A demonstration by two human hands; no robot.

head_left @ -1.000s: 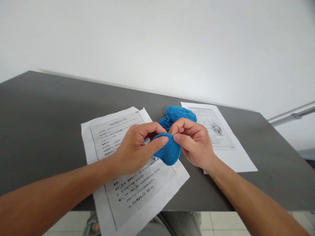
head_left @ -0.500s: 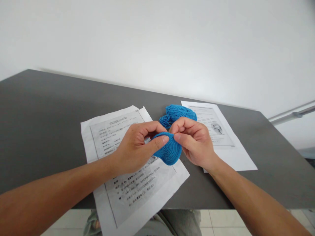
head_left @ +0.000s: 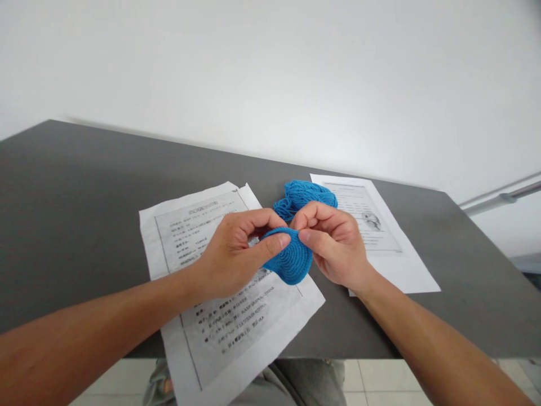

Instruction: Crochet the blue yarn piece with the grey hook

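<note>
- Blue crocheted piece (head_left: 293,264): held up in both hands over the tabletop (head_left: 84,225), in front of the creased printed sheet's right side; curved rows of stitches show on its rounded near face.
- Left hand (head_left: 239,254): gripping the piece, its thumb across the near face and its index finger arched behind the upper edge; the other fingers are largely hidden.
- Right hand (head_left: 333,242): thumb and index finger pinching the upper edge of the piece; the other fingers are curled; whether anything else lies within the pinch cannot be told.
- Blue yarn (head_left: 310,193): a loose bundle just beyond the hands; the right hand partly covers it.
- Creased printed sheet (head_left: 249,332): beneath the left hand, overhanging the near edge of the tabletop.
- Flat printed sheet (head_left: 393,270): beyond the right hand; it bears text and a small grey picture.
</note>
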